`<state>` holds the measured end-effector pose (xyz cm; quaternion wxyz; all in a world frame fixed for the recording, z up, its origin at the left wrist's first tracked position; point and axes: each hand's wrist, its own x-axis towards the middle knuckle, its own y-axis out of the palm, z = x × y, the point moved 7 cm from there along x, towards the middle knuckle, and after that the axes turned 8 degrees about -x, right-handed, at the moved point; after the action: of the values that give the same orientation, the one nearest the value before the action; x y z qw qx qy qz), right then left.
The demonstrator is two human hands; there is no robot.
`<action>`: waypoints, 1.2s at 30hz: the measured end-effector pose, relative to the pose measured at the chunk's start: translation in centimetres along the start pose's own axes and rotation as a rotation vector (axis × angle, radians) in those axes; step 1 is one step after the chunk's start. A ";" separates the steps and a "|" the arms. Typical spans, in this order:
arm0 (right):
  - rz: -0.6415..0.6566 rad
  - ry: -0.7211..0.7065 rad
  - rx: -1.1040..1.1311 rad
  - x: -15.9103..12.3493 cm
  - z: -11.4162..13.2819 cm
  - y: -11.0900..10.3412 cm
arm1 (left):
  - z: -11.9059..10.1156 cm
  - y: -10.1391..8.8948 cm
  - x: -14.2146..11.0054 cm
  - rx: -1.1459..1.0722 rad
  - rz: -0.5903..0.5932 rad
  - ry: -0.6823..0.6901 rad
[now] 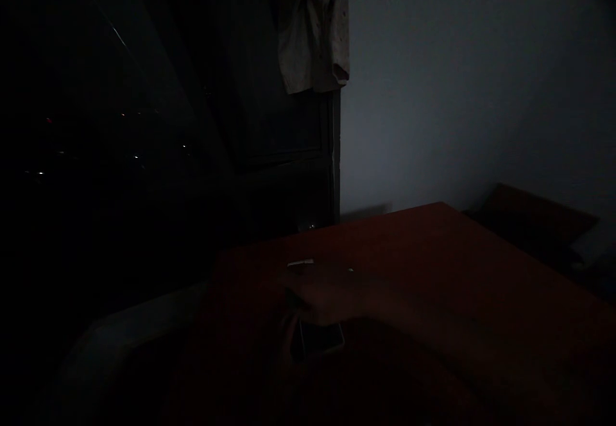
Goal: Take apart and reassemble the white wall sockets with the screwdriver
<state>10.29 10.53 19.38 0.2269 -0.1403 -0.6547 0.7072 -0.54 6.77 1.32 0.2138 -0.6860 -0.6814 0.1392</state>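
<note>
The picture is very dark. My right hand [330, 294] reaches in from the right over a reddish-brown table [409, 240], blurred and with its fingers hard to make out. Just below it is a dark flat rectangle with a pale rim [323, 339], which looks like a phone. Faint finger-like shapes, perhaps my left hand [287, 335], show along the rectangle's left side; whether they grip it cannot be told. Beyond my right hand lies a thin whitish strip [300, 263]. A tiny pale spot [351, 270] shows beside the wrist.
Behind the table stands a dark frame or cabinet [289, 163] with a pale cloth [315, 41] hanging over it. A grey wall [433, 92] rises at the back right. Small lights [136, 156] dot the dark left side. A reddish flat-topped object [539, 208] stands at the right.
</note>
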 end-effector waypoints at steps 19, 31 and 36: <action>0.003 0.288 -0.212 -0.4 -0.8 -0.9 | 0.0 0.3 -0.1 -0.044 0.007 -0.018; 0.008 0.224 -0.153 -0.4 -0.7 -0.6 | 0.0 0.1 -0.2 -0.053 0.010 -0.022; 0.013 0.128 -0.106 -0.3 -0.5 -0.3 | 0.0 0.1 -0.2 -0.053 0.005 -0.026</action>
<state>10.87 10.81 19.64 0.2561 -0.2014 -0.6745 0.6625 -0.43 6.53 1.27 0.1865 -0.6913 -0.6857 0.1305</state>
